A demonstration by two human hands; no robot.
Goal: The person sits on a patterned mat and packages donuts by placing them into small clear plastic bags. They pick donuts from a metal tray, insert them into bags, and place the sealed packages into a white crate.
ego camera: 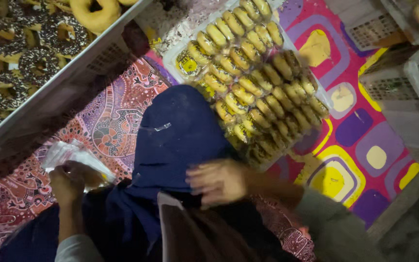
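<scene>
My left hand [68, 180] is closed on a clear plastic bag [76, 156] at the lower left, over a patterned mat. My right hand [217, 181] is blurred, fingers spread, resting over my dark blue clothed knee [178, 131] and a dark brown flap [190, 233] in my lap; it holds nothing that I can make out. Just beyond the right hand lies a pile of clear packs of small yellow-brown pastries [255, 82].
A grey crate [44, 99] of chocolate-sprinkled and plain doughnuts [30, 43] stands at the upper left. White plastic crates [408, 92] sit at the right. A bright pink, purple and yellow mat [360, 145] covers the floor.
</scene>
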